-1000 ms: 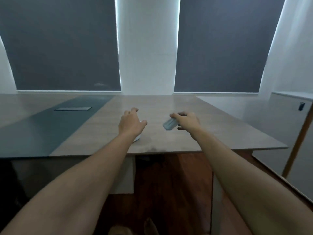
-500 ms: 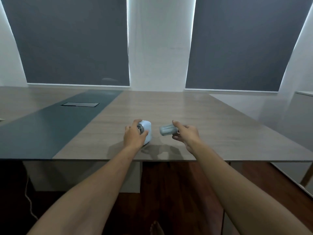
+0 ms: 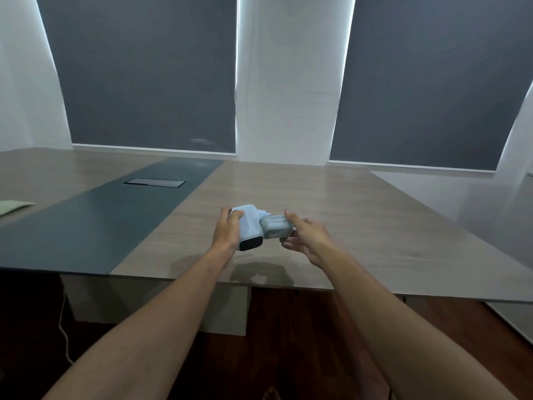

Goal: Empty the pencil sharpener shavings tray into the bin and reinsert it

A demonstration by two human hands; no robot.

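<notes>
Above the table point(image 3: 360, 226), the left hand point(image 3: 227, 230) is wrapped around the pale blue sharpener point(image 3: 250, 228), lifted and tilted. Touching its right side is the clear tray point(image 3: 276, 226), pinched between the right hand's point(image 3: 308, 241) thumb and fingers.

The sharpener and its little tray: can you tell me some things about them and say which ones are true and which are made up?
1. The left hand holds the pencil sharpener. True.
2. The shavings tray lies alone on the table. False: the right hand holds it, up against the sharpener's side.
3. The sharpener is bright red. False: it is pale blue with a dark end.
4. Both hands are above the table. True.
5. A bin stands on the table. False: no bin is in view.
</notes>
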